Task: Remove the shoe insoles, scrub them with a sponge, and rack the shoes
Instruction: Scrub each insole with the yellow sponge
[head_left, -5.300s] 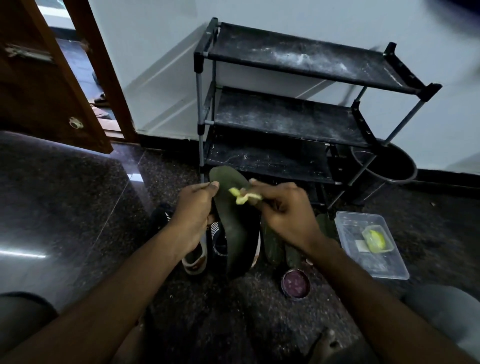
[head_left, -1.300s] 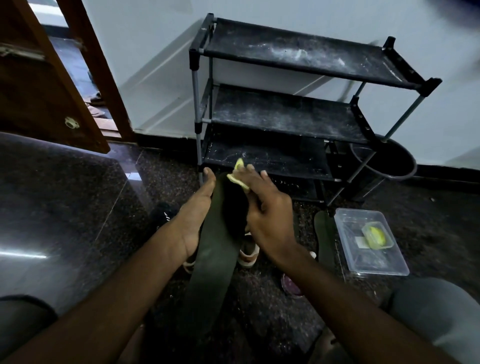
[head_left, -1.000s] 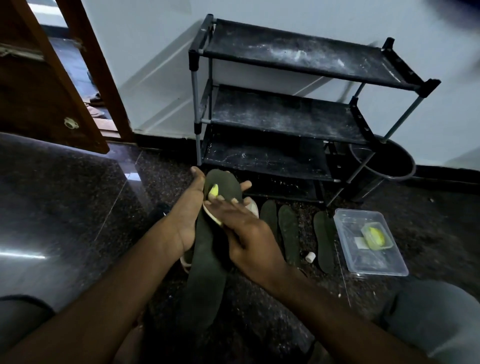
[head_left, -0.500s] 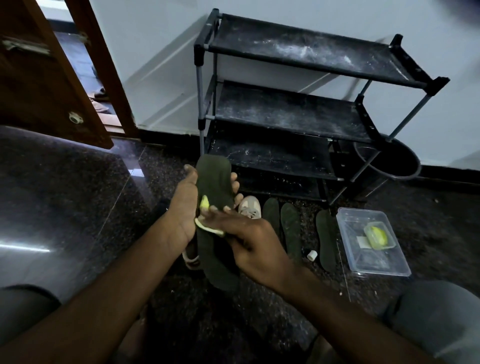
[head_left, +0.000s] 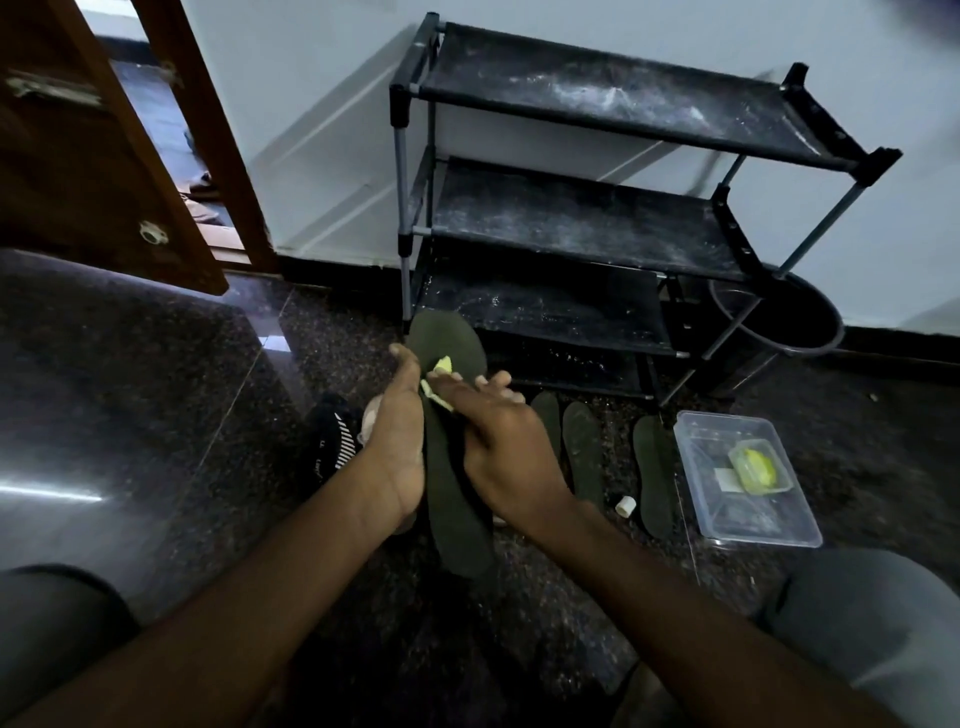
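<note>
My left hand (head_left: 395, 447) holds a long dark green insole (head_left: 457, 499) from underneath, its toe end pointing toward the rack. My right hand (head_left: 501, 441) presses a small yellow sponge (head_left: 439, 384) against the insole's upper part. Three more dark insoles (head_left: 584, 452) lie side by side on the floor to the right. A black shoe with white stripes (head_left: 332, 441) shows left of my left hand, and a light shoe is mostly hidden behind my hands. The black three-shelf shoe rack (head_left: 587, 218) stands against the wall with nothing on its shelves.
A clear plastic tub (head_left: 748, 478) with a yellow-green soap case inside sits on the floor at right. A small white cap (head_left: 625, 505) lies between the insoles. A dark round bucket (head_left: 779, 317) stands by the rack's right legs. An open wooden door (head_left: 93, 140) is at upper left.
The sponge has moved up along the insole toward its toe end, and the insole is held slightly lower and flatter than half a second ago. Both hands keep their hold.
</note>
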